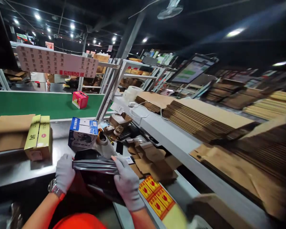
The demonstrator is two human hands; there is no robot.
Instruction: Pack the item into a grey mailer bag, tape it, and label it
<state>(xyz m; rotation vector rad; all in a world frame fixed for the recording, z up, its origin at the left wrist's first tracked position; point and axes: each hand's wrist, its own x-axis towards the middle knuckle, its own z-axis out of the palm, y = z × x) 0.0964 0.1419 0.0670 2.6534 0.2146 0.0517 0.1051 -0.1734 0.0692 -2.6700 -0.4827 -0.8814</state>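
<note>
A black plastic bag is stretched between my two gloved hands, its upper edge pulled into folds. My left hand, with a watch at the wrist, grips the bag's left end. The other end is pinched by my right hand, thumb and fingers closed on the rim. Just beyond the bag stands a blue-and-white printed box on the metal table. A roll of clear material lies to its right. How far the bag's mouth is open I cannot tell.
On the metal table sit a yellow-green carton and a brown carton. A pink box rests on the green belt behind. Flattened cardboard is stacked on the right shelf, above red-and-yellow labels.
</note>
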